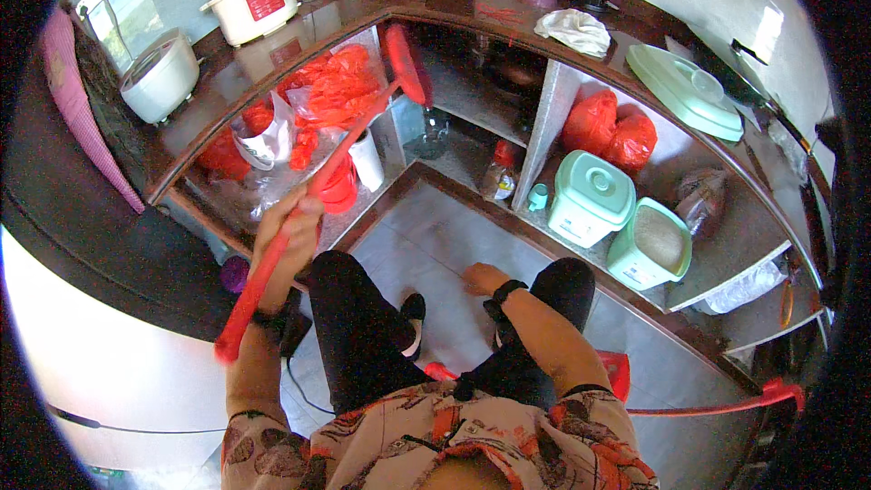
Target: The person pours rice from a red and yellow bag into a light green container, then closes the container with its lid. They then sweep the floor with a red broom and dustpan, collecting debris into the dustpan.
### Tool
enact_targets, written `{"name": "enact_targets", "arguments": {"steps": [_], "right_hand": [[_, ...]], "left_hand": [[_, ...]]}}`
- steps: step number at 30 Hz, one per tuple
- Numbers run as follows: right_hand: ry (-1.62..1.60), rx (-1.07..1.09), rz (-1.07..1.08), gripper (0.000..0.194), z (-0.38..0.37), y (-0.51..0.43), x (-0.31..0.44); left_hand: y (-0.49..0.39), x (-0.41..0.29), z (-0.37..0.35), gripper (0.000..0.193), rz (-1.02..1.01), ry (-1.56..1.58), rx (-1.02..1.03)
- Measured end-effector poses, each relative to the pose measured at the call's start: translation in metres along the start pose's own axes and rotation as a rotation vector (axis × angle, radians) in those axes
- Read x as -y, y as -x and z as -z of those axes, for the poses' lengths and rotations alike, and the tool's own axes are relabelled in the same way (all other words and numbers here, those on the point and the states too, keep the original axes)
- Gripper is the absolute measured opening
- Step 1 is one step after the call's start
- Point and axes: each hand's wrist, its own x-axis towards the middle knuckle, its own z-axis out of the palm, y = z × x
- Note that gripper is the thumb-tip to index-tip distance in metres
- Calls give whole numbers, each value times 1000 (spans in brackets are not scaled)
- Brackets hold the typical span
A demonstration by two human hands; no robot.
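My left hand point(286, 245) grips the red handle of a small broom or brush point(340, 150), held slantwise. Its red head point(406, 64) is raised at the corner of the open cabinet, before the dark middle compartment point(456, 71). The head's bristles are blurred against the dark. My right hand point(484, 279) hangs between my knees above the grey tiled floor point(415, 231), near my right knee. I see nothing held in it, but its fingers are partly hidden.
Left shelf: red plastic bags point(343, 85), a white roll point(367, 160). Right shelf: a lidded green container point(592, 194), an open grain-filled one point(651, 238), red bags point(609, 129). A bottle point(500, 170) stands near the divider. A red dustpan point(616, 374) lies at right. Above: a dark countertop point(463, 7).
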Motion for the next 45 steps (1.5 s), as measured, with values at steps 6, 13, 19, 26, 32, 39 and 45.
{"name": "enact_targets", "arguments": {"steps": [6,13,19,26,32,39,45], "right_hand": [[-39,-80,-19,24,-5,12,-13],[-2,-128,23,22,-19,9,-25],[-27,-136,-27,21,-18,6,-16],[-56,-76,-34,22,-6,7,-9],[-31,-90,-16,29,24,21,6],[-24,-640,208,70,98,49,101],[-119,-1034,465,28,127,53,147]], "left_hand": [[-64,7,10,33,-150,-653,-147],[-1,26,-41,50,-63,-1274,-189],[72,32,-80,55,86,-1319,-316],[116,41,-65,52,172,-1666,-406],[118,41,-25,49,349,-1507,-427],[86,51,-16,53,348,-1344,-306],[43,25,-56,52,454,-1109,70]]}}
